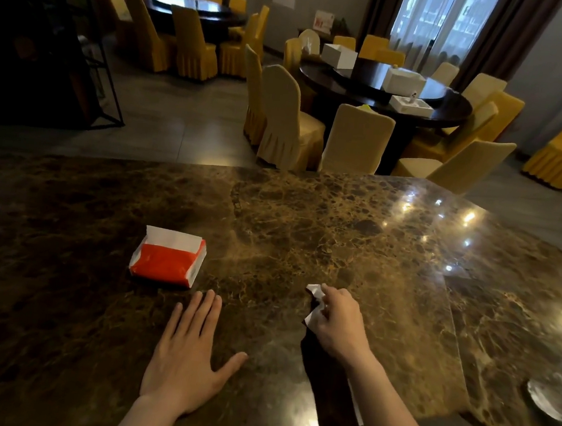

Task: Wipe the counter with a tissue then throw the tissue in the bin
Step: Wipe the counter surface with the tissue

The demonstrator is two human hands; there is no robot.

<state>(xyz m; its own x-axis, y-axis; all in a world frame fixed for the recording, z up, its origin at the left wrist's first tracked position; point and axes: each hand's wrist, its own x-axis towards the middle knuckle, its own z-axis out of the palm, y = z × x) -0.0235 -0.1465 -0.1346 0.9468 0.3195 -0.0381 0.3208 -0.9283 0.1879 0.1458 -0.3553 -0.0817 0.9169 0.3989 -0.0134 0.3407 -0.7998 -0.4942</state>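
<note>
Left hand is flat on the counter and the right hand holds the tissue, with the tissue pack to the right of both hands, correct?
Not quite: in the head view the tissue pack lies left of the right hand, just beyond the left hand. The tissue and counter are as stated.

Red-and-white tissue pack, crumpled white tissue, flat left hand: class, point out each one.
Red-and-white tissue pack (167, 261): head view, middle of its red top.
Crumpled white tissue (315, 291): head view, part poking past the right hand (339, 321).
Left hand (182, 358): head view, its back.
</note>
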